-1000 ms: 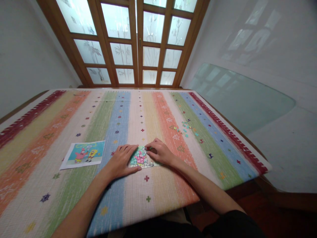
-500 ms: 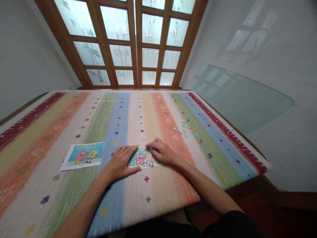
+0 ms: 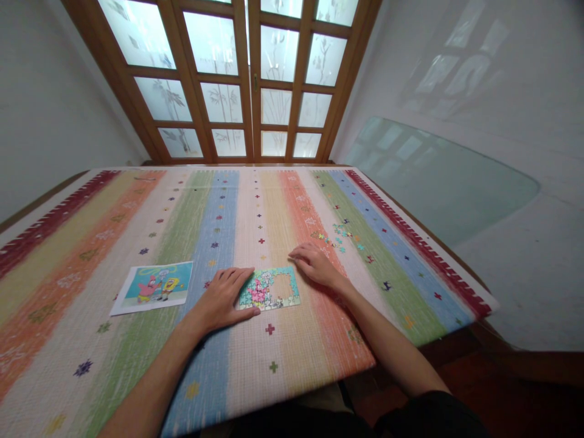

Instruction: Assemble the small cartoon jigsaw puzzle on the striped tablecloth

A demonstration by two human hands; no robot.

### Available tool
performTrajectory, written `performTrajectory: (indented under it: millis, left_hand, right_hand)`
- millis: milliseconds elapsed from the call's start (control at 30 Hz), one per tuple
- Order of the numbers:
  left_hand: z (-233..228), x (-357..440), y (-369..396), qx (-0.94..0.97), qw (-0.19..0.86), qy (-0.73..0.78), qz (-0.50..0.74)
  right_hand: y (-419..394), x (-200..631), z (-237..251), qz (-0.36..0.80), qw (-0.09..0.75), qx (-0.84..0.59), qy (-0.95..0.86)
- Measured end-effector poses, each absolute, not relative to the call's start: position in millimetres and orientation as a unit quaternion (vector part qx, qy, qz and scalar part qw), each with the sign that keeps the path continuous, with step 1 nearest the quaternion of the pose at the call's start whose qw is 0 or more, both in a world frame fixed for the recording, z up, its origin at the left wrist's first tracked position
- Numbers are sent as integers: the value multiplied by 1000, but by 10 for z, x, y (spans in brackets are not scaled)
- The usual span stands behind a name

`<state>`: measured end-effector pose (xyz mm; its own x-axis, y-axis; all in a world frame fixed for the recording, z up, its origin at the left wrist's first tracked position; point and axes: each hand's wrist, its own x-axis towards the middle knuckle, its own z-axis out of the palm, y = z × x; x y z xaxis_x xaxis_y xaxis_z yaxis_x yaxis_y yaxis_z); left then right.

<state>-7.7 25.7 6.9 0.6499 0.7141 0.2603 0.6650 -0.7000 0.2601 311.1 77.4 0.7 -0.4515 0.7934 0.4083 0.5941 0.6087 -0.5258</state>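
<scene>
Jigsaw puzzle [image 3: 269,289] part-built, a bare gap inside.

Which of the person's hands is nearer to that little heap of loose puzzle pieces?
Right. The right hand lies just short of the loose pieces; the left hand rests farther off, on the puzzle.

1. The left hand [image 3: 223,296] lies flat, palm down, fingers stretched forward and close together.
2. The right hand [image 3: 314,264] rests palm down, fingers loosely curled and pointing left.
3. Both forearms are bare and reach forward, well apart at the elbows.
</scene>
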Motion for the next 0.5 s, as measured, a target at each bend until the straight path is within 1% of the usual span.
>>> performTrajectory:
  millis: [267,500]
  left_hand:
    - [51,-89,260,909,59,378,168]
    - [56,-81,258,909,51,377,168]
  right_hand:
    - [866,3273,-119,102,301,-467,-825]
    - [851,3246,-157,95,296,-475,-823]
